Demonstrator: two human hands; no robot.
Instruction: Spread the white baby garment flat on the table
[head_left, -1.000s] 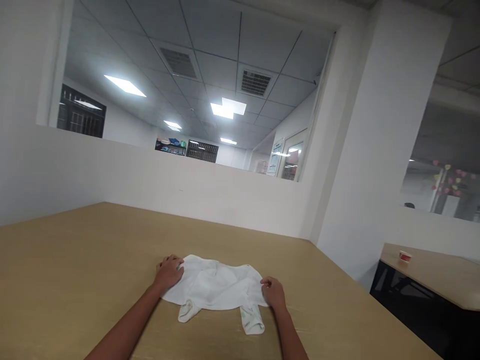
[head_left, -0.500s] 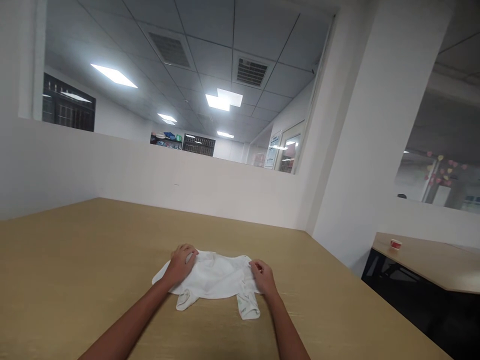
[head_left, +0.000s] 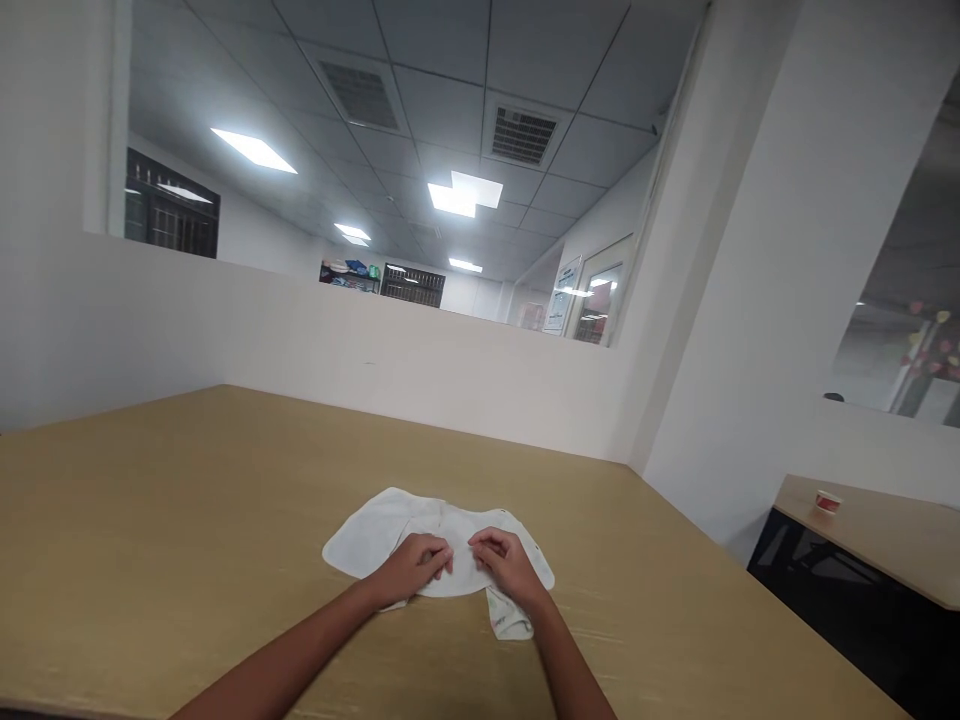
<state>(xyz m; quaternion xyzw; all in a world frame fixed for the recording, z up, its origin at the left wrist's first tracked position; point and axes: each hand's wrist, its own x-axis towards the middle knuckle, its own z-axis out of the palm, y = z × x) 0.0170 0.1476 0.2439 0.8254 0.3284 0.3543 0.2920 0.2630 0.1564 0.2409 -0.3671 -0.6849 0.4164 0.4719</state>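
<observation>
A small white garment [head_left: 465, 575], like baby clothing, lies spread on the wooden table [head_left: 187, 520]. Two narrow tube-like ends point toward me; the right one [head_left: 510, 615] shows a faint print, while my left wrist mostly hides the other. My left hand [head_left: 420, 562] lies over the lower middle of the cloth, fingers curled and pinched together at it. Facing it, a short gap away, my right hand [head_left: 506, 560] has its fingers bent and closed at the fabric. What cloth sits between the fingertips is hard to make out.
A white wall [head_left: 420, 370] with a wide window runs along the table's far edge. To the right, beyond a pillar [head_left: 757, 250], stands a second table [head_left: 885, 535] with a small red-and-white cup [head_left: 828, 502] on it.
Both hands have come inward from the garment's sides to its middle. The cloth's left part now lies flatter and wider. The view has shifted slightly left.
</observation>
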